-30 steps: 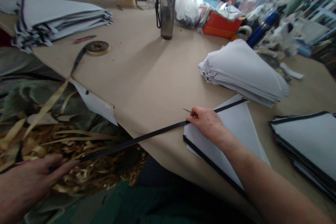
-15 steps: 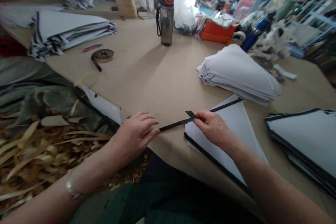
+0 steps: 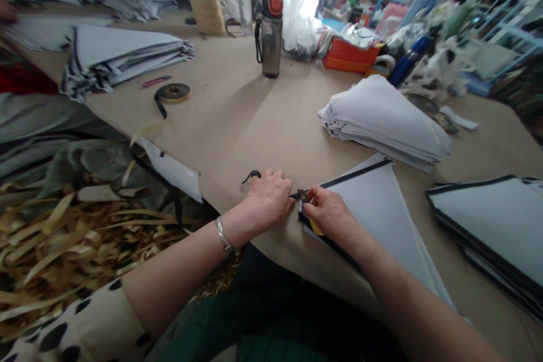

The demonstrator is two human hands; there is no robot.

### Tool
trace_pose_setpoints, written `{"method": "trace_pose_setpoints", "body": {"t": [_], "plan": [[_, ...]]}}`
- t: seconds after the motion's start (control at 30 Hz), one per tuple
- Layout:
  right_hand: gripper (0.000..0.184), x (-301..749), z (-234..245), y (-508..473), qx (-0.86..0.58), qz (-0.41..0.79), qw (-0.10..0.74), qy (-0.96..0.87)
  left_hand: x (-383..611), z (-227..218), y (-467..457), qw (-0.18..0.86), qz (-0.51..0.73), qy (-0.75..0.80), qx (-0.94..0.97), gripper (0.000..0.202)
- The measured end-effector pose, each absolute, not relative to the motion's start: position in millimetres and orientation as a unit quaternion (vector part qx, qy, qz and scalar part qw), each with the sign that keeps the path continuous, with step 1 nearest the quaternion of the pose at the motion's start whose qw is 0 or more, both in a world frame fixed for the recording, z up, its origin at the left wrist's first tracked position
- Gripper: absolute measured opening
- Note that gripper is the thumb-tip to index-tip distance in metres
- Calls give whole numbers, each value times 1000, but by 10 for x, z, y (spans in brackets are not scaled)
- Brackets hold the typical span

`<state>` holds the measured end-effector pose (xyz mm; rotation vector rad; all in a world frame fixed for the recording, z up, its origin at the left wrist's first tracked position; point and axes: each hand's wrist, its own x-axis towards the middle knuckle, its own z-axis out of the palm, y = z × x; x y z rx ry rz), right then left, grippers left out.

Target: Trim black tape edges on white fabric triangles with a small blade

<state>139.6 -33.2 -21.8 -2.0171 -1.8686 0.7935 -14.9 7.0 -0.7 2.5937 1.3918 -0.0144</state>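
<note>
A white triangular sheet point(image 3: 377, 198) with black tape point(image 3: 356, 172) along its edges lies at the table's front edge. My left hand point(image 3: 271, 195) is closed on the black adhesive strip at the sheet's left corner; a loose strip end point(image 3: 253, 174) curls out behind its fingers. In my right hand point(image 3: 331, 212) is a utility knife, its dark blade point(image 3: 302, 196) resting at the strip beside my left fingertips. Part of its yellow handle point(image 3: 315, 227) shows under the fingers. The hands are nearly touching, and the exact contact of blade and strip is hard to make out.
A stack of white sheets point(image 3: 382, 121) and a black-edged stack point(image 3: 492, 215) lie right. A tape roll point(image 3: 173, 93), pink pen-like object point(image 3: 156, 81) and bottle point(image 3: 271, 39) stand farther back. Peeled backing strips point(image 3: 85, 249) heap below left. Another person's hand point(image 3: 6, 11) shows far left.
My left hand has moved right along the strip, up to the sheet's corner. My right hand has shifted slightly down and left, and the knife's yellow handle now shows.
</note>
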Motion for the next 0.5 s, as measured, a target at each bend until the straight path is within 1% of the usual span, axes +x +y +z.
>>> {"method": "trace_pose_setpoints", "body": {"t": [0.2,0.33,0.43,0.5], "plan": [[3,1390,-291,-292,-689,230,113,-678,-94,-14,118,125,-14,466,876,19],[4,1375,-305,-288,-687,236,112,-678,-49,-24,104,156,-2,440,884,16],[5,1394,-296,-288,-682,249,128,-676,-73,-18,105,164,29,427,889,18],[6,1440,-267,-269,-681,268,162,-662,-101,-23,115,167,60,421,889,18]]}}
